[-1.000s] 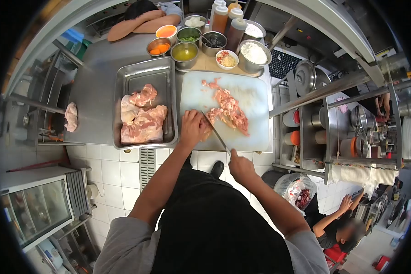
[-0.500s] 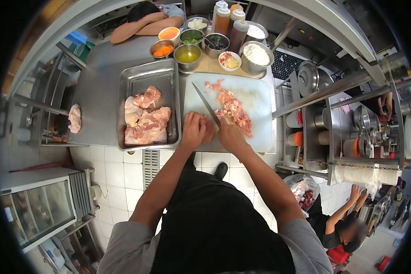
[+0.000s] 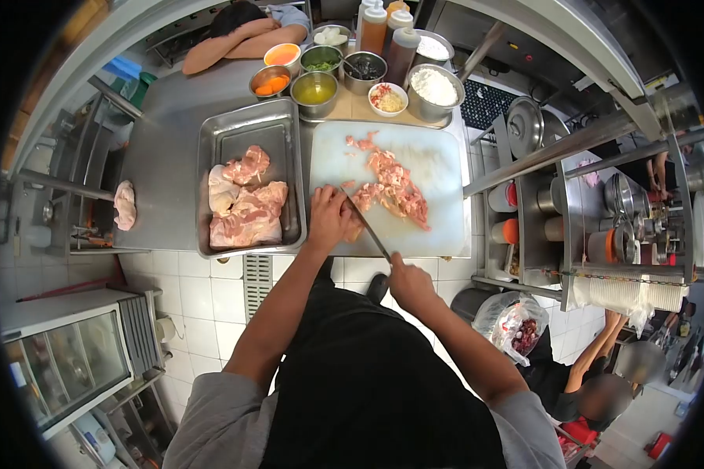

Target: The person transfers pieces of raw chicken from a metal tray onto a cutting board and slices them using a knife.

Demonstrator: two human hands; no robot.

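Note:
My right hand (image 3: pixel 411 283) is wrapped round the handle of a kitchen knife (image 3: pixel 372 231), near the board's front edge. The blade points up and left, its tip close beside the fingers of my left hand (image 3: pixel 328 217). Those fingers are curled down on a piece of raw chicken (image 3: pixel 353 229), mostly hidden under them. Cut raw chicken (image 3: pixel 397 184) lies in a loose heap on the white cutting board (image 3: pixel 442 168), with small scraps at its upper left. Left of the board, a metal tray (image 3: pixel 291 133) holds larger raw chicken pieces (image 3: pixel 250 215).
Behind the board stand metal bowls, a bowl of white powder (image 3: pixel 434 87) and squeeze bottles (image 3: pixel 401 55). One chicken piece (image 3: pixel 124 205) lies at the table's left edge. A person's folded arms (image 3: pixel 238 48) rest on the far side. A plastic bag (image 3: pixel 516 328) sits low right.
My right hand has drawn the knife back toward me and slightly right, so the blade now lies lower beside my left hand. My left hand stays on the chicken piece.

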